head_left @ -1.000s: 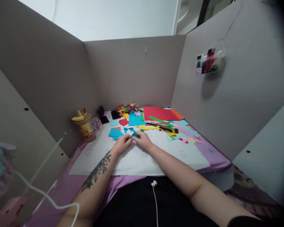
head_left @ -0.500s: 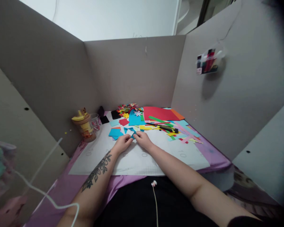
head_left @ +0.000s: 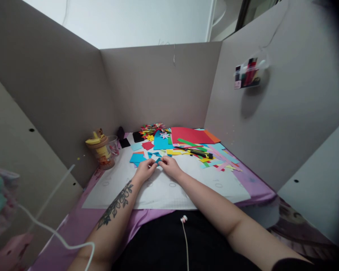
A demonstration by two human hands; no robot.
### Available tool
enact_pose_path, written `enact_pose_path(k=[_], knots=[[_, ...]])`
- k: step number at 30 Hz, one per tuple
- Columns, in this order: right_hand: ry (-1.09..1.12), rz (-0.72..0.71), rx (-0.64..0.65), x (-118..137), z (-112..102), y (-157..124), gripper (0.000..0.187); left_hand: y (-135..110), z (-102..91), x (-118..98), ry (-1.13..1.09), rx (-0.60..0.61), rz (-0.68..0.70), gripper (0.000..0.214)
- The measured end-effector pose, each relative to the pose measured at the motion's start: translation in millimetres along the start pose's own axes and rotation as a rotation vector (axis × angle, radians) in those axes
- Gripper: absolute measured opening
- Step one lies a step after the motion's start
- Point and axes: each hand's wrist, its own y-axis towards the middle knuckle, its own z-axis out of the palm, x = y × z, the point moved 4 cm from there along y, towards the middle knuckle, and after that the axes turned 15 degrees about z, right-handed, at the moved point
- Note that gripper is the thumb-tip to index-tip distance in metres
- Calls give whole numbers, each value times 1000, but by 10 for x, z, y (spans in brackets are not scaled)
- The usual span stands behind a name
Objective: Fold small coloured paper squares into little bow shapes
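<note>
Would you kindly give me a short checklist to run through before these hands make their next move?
1. Small blue paper held from both sides: ok, between left hand and right hand.
2. Its edges aligned: cannot tell, too small and partly covered.
3. Utility knife out of both hands: ok, lying among paper strips beyond the right hand.
4. Knife blade retracted: cannot tell at this size.
5. Yellow-lidded cup upright and apart from the left hand: ok, standing off to the left.

Held paper (head_left: 158, 160) blue; cutter (head_left: 199, 153) yellow-black; tablecloth (head_left: 261, 192) purple.
</note>
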Motion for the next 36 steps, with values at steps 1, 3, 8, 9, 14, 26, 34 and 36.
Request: enact_pose_path(k=[1,3,8,9,14,26,34,36], knots=[[-12,2,13,-3,10,-1,17,1,-2,-7,-16,-4,6,18],[-17,17,40,-6,25,-5,16,5,-9,-20,-36,-11,18,18],[46,55,90,18,27,-20,12,11,-22,-25,-67,-35,8,17],[53,56,91,22,25,-21,11,10,-18,-23,-76,-34,2,17],[79,50,86,15,27,-20,9,6,13,-14,-114,-8,-15,17],[152,69,120,-19,53,-10,8,19,-18,-26,-92,-38,-12,17],[368,111,169,-55,88,17,11,40,-38,-29,-197,-103,-33,11],[436,131,190,-61,93,27,12,47,-47,-45,-238,-119,-41,10]])
